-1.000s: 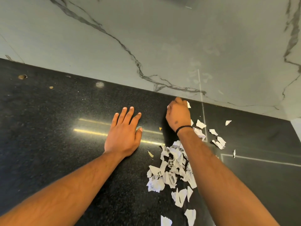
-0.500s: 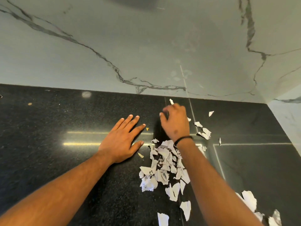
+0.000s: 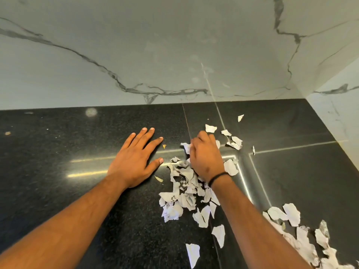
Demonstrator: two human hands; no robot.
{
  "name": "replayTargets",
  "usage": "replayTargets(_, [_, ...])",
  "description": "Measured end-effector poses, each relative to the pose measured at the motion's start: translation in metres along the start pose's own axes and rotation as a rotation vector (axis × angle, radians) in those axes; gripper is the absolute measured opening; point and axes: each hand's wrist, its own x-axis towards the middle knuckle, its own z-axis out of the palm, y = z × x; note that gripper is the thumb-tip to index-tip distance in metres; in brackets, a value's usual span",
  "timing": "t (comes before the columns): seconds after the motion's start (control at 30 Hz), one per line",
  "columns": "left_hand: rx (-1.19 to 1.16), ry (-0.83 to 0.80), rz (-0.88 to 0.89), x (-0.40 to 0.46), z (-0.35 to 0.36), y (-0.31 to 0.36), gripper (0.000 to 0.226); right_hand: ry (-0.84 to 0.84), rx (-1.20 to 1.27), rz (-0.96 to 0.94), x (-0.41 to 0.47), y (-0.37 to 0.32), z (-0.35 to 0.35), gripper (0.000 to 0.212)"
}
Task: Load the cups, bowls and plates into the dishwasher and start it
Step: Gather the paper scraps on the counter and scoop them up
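Note:
No cups, bowls, plates or dishwasher are in view. My left hand [image 3: 136,162] lies flat on the black stone counter [image 3: 58,162], its fingers straight and spread, holding nothing. My right hand [image 3: 206,158], with a black band at the wrist, hovers over the far end of a heap of torn white paper scraps [image 3: 184,193]. Its fingers are curled downward, and a small white scrap [image 3: 186,148] sticks out at their left side. The palm side and fingertips are hidden.
More scraps lie scattered beyond my right hand [image 3: 234,141] and in a second heap at the bottom right [image 3: 303,237]. A marble wall [image 3: 174,55] backs the counter and turns a corner at the right [image 3: 334,113].
My right hand has drawn back from the wall toward the scrap heap. The view has shifted right, bringing in the corner and the second heap. My left hand stays flat.

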Motion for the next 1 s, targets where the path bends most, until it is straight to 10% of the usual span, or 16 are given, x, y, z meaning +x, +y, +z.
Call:
replayTargets(0.33, [-0.003, 0.009, -0.007, 0.000, -0.001, 0.001, 0.072, 0.180, 0.012, 0.165, 0.035, 0.042, -0.038, 0.045])
replayTargets(0.53, [-0.019, 0.009, -0.007, 0.000, 0.000, 0.000, 0.070, -0.073, -0.051, 0.561, 0.097, 0.084, -0.027, 0.073])
replayTargets(1.0, [-0.014, 0.004, -0.007, -0.001, -0.003, 0.001, 0.070, -0.006, -0.058, 0.114, -0.044, -0.020, -0.007, 0.027])
